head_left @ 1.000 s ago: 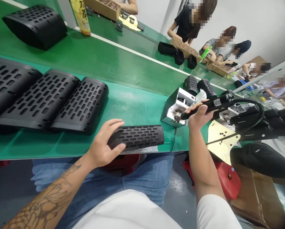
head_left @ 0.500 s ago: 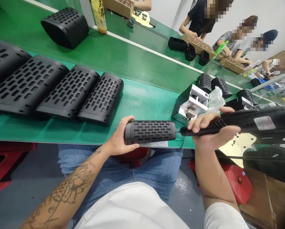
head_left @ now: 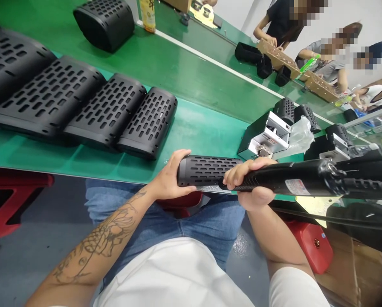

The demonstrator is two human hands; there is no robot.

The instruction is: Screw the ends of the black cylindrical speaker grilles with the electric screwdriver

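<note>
Green bench point(head_left: 206, 128) runs slantwise across rm., surface glossy, with white strip point(head_left: 206, 59) along its length; grey flr. point(head_left: 63, 196) below. Clock dirs. taken from held casing.

Held casing point(head_left: 204, 168): blk., slotted, lying lengthwise at near edge of bench, directly before the wearer. L. hand point(head_left: 170, 177) at its 9 o'clock end; fingers bent round that end, thumb on near side, others on far side, gap no wider than the casing. R. hand point(head_left: 256, 181) at 3 o'clock, fingers closed round grip of blk. handheld tool point(head_left: 280, 177); tool nose overlaps casing's 3 o'clock end in view, contact cannot be determined.

Bench stock: row of similar blk. casings point(head_left: 149, 121) at 10 o'clock, overlapping in view; single casing point(head_left: 104, 25) betw. 10 and 11; yellow bottle point(head_left: 148, 19) at 11. Metal-faced unit point(head_left: 267, 136) at 2, clear plastic bag point(head_left: 301, 134) just beyond.

Surroundings: co-workers point(head_left: 282, 23) at 1 to 2, far side, w/ cardboard trays point(head_left: 279, 59) before them. Red stools: one point(head_left: 315, 247) at 4, another point(head_left: 15, 200) at 9. Brown cardboard point(head_left: 344, 260) at 4, past the nearer stool. Yellow sheet point(head_left: 315, 208) betw. 3 and 4, partly hidden.
</note>
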